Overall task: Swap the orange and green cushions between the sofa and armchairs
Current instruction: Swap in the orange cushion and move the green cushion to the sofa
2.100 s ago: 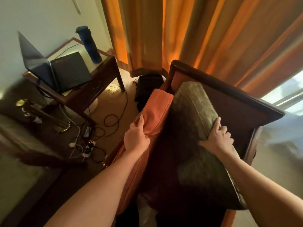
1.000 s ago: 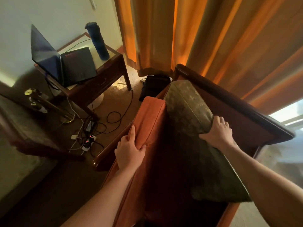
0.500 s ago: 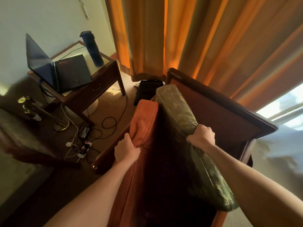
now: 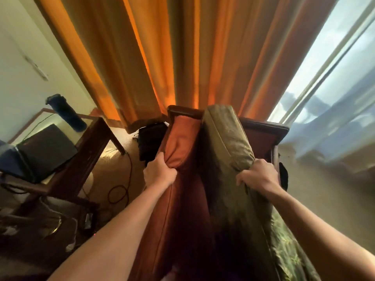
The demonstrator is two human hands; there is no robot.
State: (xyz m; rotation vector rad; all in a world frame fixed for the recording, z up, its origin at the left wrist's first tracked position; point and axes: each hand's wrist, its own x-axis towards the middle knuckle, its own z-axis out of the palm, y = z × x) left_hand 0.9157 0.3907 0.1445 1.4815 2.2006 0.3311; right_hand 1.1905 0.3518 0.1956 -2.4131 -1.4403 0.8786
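An orange cushion (image 4: 182, 142) stands on edge in front of me, and my left hand (image 4: 159, 172) grips a fold of its left side. To its right a patterned green cushion (image 4: 229, 142) also stands on edge, with my right hand (image 4: 258, 176) clenched on its right edge. Both cushions are lifted side by side above the dark wooden armchair (image 4: 267, 128), whose top rail shows behind them. The chair's seat is hidden beneath the cushions.
Orange curtains (image 4: 172, 57) hang right behind the chair, with a bright window (image 4: 334, 88) to the right. At the left a wooden side table (image 4: 95, 134) carries a laptop (image 4: 46, 149) and a blue bottle (image 4: 67, 112). Cables (image 4: 118, 194) and a black bag (image 4: 151, 138) lie on the carpet.
Both hands went from resting flat on the cushions to gripping them in fists. The cushions have risen and stand more upright, and my view has tilted up toward the curtains.
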